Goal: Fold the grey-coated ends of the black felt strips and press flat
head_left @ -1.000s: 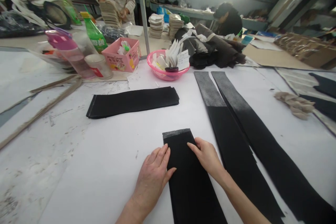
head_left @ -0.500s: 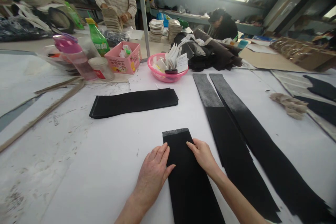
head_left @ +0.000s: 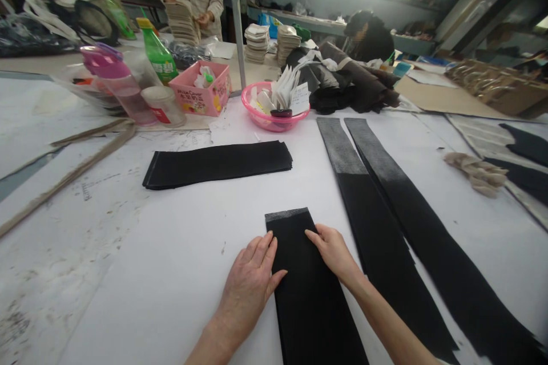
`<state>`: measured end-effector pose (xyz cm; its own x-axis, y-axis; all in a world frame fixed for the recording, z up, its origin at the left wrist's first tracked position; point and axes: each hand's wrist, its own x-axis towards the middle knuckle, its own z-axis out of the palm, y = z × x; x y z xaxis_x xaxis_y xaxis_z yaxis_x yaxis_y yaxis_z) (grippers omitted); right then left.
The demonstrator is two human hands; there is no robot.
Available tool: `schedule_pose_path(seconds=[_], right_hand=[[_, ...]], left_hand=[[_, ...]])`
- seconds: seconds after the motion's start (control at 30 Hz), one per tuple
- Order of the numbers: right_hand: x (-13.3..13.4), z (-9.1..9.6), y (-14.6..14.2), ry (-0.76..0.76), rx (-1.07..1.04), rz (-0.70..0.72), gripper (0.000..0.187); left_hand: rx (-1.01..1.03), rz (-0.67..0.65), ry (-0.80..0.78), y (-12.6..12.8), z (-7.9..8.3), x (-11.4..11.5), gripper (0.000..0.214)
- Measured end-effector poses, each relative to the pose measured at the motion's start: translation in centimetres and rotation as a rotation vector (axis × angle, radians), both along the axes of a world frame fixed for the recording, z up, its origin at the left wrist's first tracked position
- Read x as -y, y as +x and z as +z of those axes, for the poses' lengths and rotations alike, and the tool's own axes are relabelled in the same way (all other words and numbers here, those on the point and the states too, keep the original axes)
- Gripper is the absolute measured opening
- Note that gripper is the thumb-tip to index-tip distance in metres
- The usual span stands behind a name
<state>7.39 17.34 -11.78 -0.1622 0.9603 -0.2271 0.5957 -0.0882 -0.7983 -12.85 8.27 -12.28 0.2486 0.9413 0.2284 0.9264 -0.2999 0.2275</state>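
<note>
A black fabric strip (head_left: 314,296) lies lengthwise before me, with a greyish band across its far end. Along its left edge rests my left hand (head_left: 250,274), fingers stretched out and thumb apart on top of the cloth. My right hand (head_left: 336,251) pinches the right edge near the far end, thumb on top; its other fingertips are partly hidden. To the right lie two long black strips (head_left: 385,228) with grey far ends, side by side. A folded stack of black strips (head_left: 218,164) sits crosswise beyond my left hand.
Farther back stand a pink basin (head_left: 274,120) of papers, a pink box (head_left: 201,91), a purple-lidded bottle (head_left: 120,85) and a green bottle (head_left: 158,54). Dark cloth (head_left: 346,82) is heaped behind. A beige rag (head_left: 475,174) lies right. Two people work across the table.
The view has shifted slightly. Both hands keep almost the same place on the strip. Across the table, a person's hand near the stack of pieces has moved a little.
</note>
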Motion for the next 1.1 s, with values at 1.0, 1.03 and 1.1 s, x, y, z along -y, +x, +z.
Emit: schedule_pose_path(seconds=[1.0,1.03,1.1], right_hand=[[0.12,0.0,0.04,-0.009,0.024,-0.009,0.032],[0.13,0.07,0.03,-0.01,0.029,-0.008,0.032],[0.14,0.22,0.01,-0.012,0.041,-0.006,0.033]], left_hand=[[0.058,0.039,0.031,0.33,-0.03,-0.81,0.048],[0.06,0.039,0.032,0.33,0.01,-0.82,0.048],[0.059,0.036,0.028,0.33,0.13,-0.86,0.047]])
